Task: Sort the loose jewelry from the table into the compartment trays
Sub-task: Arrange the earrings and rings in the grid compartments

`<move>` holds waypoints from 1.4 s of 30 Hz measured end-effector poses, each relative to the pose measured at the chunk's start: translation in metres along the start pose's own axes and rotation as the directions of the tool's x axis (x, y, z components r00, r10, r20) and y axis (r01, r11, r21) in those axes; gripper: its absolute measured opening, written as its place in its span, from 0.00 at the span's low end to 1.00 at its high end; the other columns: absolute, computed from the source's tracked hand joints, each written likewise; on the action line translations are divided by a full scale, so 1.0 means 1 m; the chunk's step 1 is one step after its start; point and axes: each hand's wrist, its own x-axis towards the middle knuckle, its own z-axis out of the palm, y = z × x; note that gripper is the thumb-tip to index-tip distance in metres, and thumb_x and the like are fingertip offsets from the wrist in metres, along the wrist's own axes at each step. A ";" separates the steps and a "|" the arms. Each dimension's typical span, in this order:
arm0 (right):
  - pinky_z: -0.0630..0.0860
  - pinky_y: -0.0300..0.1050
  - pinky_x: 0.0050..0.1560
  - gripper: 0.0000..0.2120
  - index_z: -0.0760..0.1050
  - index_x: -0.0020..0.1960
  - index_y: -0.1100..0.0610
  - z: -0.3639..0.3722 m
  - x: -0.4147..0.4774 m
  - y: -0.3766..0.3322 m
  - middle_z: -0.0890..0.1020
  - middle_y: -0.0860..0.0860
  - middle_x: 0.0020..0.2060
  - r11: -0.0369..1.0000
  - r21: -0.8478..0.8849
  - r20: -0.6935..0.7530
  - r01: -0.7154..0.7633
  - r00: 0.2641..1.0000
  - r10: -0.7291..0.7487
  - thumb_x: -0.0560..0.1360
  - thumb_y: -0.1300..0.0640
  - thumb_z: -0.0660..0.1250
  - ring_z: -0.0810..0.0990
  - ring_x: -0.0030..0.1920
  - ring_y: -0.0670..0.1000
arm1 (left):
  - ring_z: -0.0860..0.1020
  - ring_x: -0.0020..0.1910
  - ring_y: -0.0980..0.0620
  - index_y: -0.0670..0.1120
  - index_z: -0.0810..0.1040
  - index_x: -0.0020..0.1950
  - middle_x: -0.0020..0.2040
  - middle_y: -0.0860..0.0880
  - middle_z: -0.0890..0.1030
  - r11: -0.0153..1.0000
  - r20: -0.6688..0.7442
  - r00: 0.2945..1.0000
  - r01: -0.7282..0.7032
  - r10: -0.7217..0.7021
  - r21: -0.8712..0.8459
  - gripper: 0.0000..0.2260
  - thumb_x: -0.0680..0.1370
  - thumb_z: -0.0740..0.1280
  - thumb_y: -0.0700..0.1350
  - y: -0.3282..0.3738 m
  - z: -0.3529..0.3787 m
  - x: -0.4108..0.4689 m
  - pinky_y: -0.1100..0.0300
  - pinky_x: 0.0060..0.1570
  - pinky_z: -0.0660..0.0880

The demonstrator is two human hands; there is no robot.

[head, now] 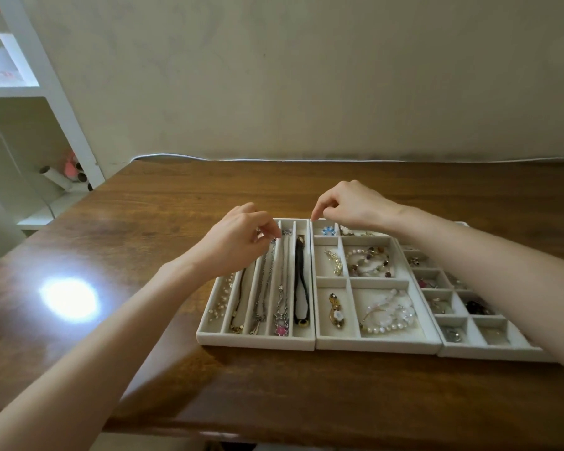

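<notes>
Three pale compartment trays sit side by side on the wooden table. The left tray (209,336) has long slots holding necklaces: a pearl strand (220,297), a silver chain (263,288), a black choker (301,288). My left hand (235,239) hovers over its far end, fingers curled, pinching the top of the silver chain. The middle tray (378,345) holds brooches and bead bracelets (370,262). My right hand (345,203) pinches that tray's rim at the back left corner with thumb and forefinger. The right tray (489,351) has small squares with rings and earrings, partly hidden by my right forearm.
The brown wooden table (176,196) meets a beige wall at the back, with a white cable (274,157) along that edge. A white shelf unit (46,92) stands to the left. A bright light glare (69,299) lies on the table's left part.
</notes>
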 end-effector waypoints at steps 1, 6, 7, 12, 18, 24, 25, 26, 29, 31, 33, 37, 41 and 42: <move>0.66 0.38 0.32 0.16 0.82 0.50 0.50 -0.002 -0.003 0.004 0.80 0.46 0.46 1.000 0.013 -0.004 -0.004 1.000 0.004 0.75 0.63 0.57 0.69 0.28 0.41 | 0.70 0.45 0.56 0.49 0.79 0.52 0.46 0.53 0.72 1.000 -0.002 1.000 -0.013 0.013 -0.010 0.08 0.77 0.63 0.41 0.004 0.002 0.004 0.65 0.45 0.65; 0.72 0.39 0.38 0.12 0.82 0.48 0.49 -0.011 -0.017 0.028 0.79 0.43 0.39 0.997 0.077 -0.032 -0.031 0.999 0.033 0.76 0.61 0.61 0.73 0.31 0.40 | 0.71 0.48 0.55 0.47 0.79 0.51 0.49 0.52 0.71 0.999 -0.027 0.999 -0.033 0.033 -0.024 0.06 0.77 0.64 0.42 0.024 0.017 0.038 0.63 0.48 0.68; 0.72 0.39 0.38 0.11 0.81 0.48 0.49 -0.012 -0.020 0.033 0.78 0.42 0.38 0.996 0.084 -0.032 -0.037 0.999 0.040 0.77 0.61 0.62 0.74 0.32 0.40 | 0.70 0.49 0.54 0.47 0.79 0.51 0.48 0.52 0.71 0.999 -0.029 0.999 -0.034 0.033 -0.014 0.05 0.76 0.65 0.42 0.027 0.021 0.046 0.63 0.48 0.68; 0.76 0.44 0.47 0.05 0.81 0.49 0.50 -0.011 -0.025 0.059 0.79 0.42 0.40 0.990 0.111 -0.035 -0.086 0.995 0.091 0.76 0.55 0.67 0.77 0.40 0.42 | 0.69 0.52 0.51 0.48 0.79 0.50 0.47 0.51 0.70 0.995 0.051 0.999 -0.018 0.014 0.093 0.09 0.74 0.69 0.50 0.033 0.038 0.085 0.60 0.49 0.68; 0.69 0.34 0.39 0.04 0.81 0.46 0.48 -0.005 -0.014 0.071 0.78 0.40 0.38 0.996 0.058 -0.036 -0.062 0.997 0.065 0.73 0.49 0.70 0.75 0.39 0.39 | 0.70 0.54 0.50 0.49 0.81 0.49 0.47 0.50 0.70 0.983 0.210 0.978 -0.058 0.021 0.173 0.10 0.73 0.70 0.53 0.029 0.046 0.109 0.55 0.53 0.72; 0.65 0.34 0.37 0.03 0.82 0.45 0.47 -0.011 -0.008 0.076 0.76 0.40 0.38 1.000 0.012 0.037 -0.017 0.999 0.017 0.70 0.51 0.73 0.72 0.39 0.39 | 0.69 0.52 0.52 0.49 0.80 0.50 0.47 0.52 0.69 0.971 0.214 0.975 -0.109 0.063 0.211 0.10 0.74 0.68 0.53 0.022 0.049 0.112 0.60 0.51 0.70; 0.64 0.34 0.37 0.04 0.82 0.45 0.47 -0.011 -0.009 0.077 0.76 0.41 0.38 1.000 0.009 0.050 -0.017 0.999 0.016 0.70 0.52 0.73 0.72 0.39 0.39 | 0.69 0.52 0.53 0.49 0.80 0.51 0.47 0.52 0.69 0.972 0.212 0.975 -0.108 0.063 0.208 0.10 0.74 0.68 0.53 0.021 0.050 0.112 0.61 0.50 0.69; 0.64 0.33 0.37 0.04 0.82 0.45 0.47 -0.011 -0.009 0.078 0.76 0.41 0.38 1.000 -0.001 0.061 -0.015 0.998 0.015 0.71 0.52 0.73 0.71 0.39 0.39 | 0.68 0.52 0.53 0.49 0.80 0.51 0.47 0.53 0.69 0.974 0.211 0.976 -0.104 0.060 0.201 0.10 0.74 0.68 0.53 0.020 0.050 0.112 0.61 0.49 0.68; 0.64 0.33 0.36 0.03 0.82 0.45 0.47 -0.009 -0.010 0.079 0.74 0.40 0.37 0.999 -0.040 0.068 -0.008 0.998 0.011 0.71 0.51 0.72 0.71 0.39 0.39 | 0.69 0.52 0.54 0.50 0.79 0.51 0.48 0.53 0.70 0.980 0.213 0.975 -0.102 0.065 0.169 0.09 0.74 0.69 0.52 0.017 0.051 0.112 0.62 0.48 0.67; 0.65 0.34 0.37 0.01 0.81 0.43 0.47 -0.008 -0.010 0.079 0.75 0.40 0.38 0.999 -0.036 0.075 -0.010 0.997 0.013 0.71 0.51 0.72 0.71 0.40 0.39 | 0.70 0.51 0.54 0.51 0.78 0.49 0.48 0.53 0.72 0.987 0.213 0.975 -0.096 0.066 0.130 0.08 0.73 0.69 0.52 0.016 0.051 0.113 0.62 0.49 0.68; 0.67 0.35 0.38 0.02 0.79 0.42 0.46 -0.008 -0.009 0.080 0.75 0.40 0.38 0.999 -0.035 0.087 -0.008 0.996 0.011 0.71 0.50 0.72 0.71 0.40 0.39 | 0.71 0.50 0.55 0.53 0.77 0.46 0.47 0.53 0.74 0.993 0.206 0.976 -0.082 0.064 0.082 0.06 0.73 0.69 0.52 0.016 0.050 0.114 0.63 0.48 0.68; 0.70 0.38 0.44 0.05 0.79 0.47 0.45 -0.009 -0.010 0.080 0.74 0.39 0.40 0.995 -0.104 0.099 -0.001 0.995 0.011 0.72 0.47 0.70 0.72 0.44 0.40 | 0.71 0.47 0.57 0.53 0.76 0.44 0.46 0.54 0.74 0.996 0.171 0.983 -0.078 0.068 0.054 0.05 0.73 0.70 0.51 0.016 0.050 0.115 0.66 0.44 0.66; 0.69 0.38 0.44 0.08 0.79 0.50 0.47 -0.010 -0.010 0.076 0.74 0.41 0.42 0.974 -0.227 0.100 0.024 0.995 -0.001 0.73 0.47 0.69 0.72 0.45 0.42 | 0.70 0.43 0.60 0.52 0.77 0.44 0.46 0.54 0.74 0.997 0.155 0.986 -0.075 0.070 0.029 0.04 0.74 0.69 0.51 0.015 0.049 0.115 0.71 0.39 0.65; 0.67 0.37 0.42 0.08 0.79 0.49 0.48 -0.011 -0.009 0.076 0.74 0.41 0.42 0.973 -0.228 0.105 0.019 0.994 0.005 0.73 0.47 0.70 0.71 0.43 0.41 | 0.69 0.41 0.61 0.52 0.77 0.44 0.46 0.55 0.74 0.997 0.149 0.986 -0.076 0.072 0.022 0.04 0.74 0.69 0.51 0.015 0.049 0.115 0.71 0.38 0.64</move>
